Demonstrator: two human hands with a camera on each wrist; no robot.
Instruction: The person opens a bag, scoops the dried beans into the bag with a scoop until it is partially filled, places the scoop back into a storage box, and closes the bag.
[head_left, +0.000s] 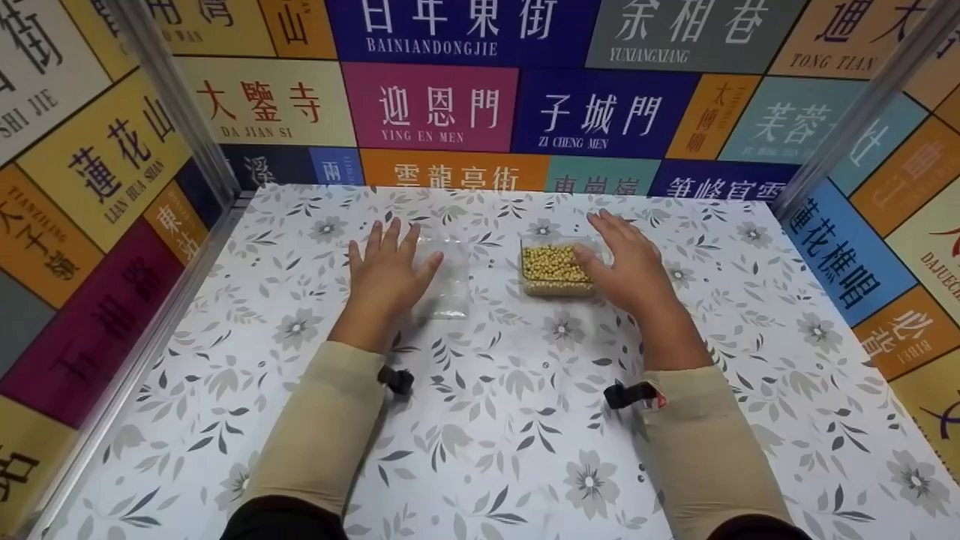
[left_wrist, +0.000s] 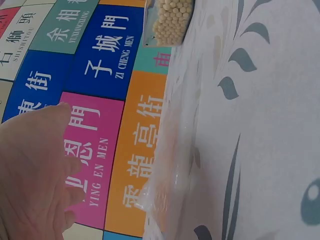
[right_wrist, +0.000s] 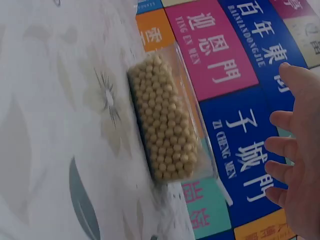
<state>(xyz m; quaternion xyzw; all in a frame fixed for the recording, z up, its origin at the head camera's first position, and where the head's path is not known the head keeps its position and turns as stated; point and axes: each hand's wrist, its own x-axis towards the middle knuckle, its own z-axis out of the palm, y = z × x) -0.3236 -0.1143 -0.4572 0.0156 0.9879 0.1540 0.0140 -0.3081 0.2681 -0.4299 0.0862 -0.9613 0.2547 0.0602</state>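
A clear plastic box (head_left: 556, 287) filled with soybeans (head_left: 559, 262) stands on the patterned table, right of centre. My right hand (head_left: 628, 262) hovers at the box's right side, fingers extended; the right wrist view shows a gap between that hand (right_wrist: 305, 145) and the box (right_wrist: 162, 120). Left of the box lies a clear plastic bag (head_left: 448, 289), flat and partly hidden. Over its left part is my left hand (head_left: 386, 277), fingers spread and holding nothing. In the left wrist view the hand (left_wrist: 37, 170) is apart from the crinkled bag (left_wrist: 172, 170).
The table (head_left: 495, 420) has a white floral cover. Upright panels with colourful street-name signs (head_left: 442, 105) close off the back and both sides, joined by metal posts (head_left: 187, 97). Black straps (head_left: 396, 381) sit at both sleeve cuffs.
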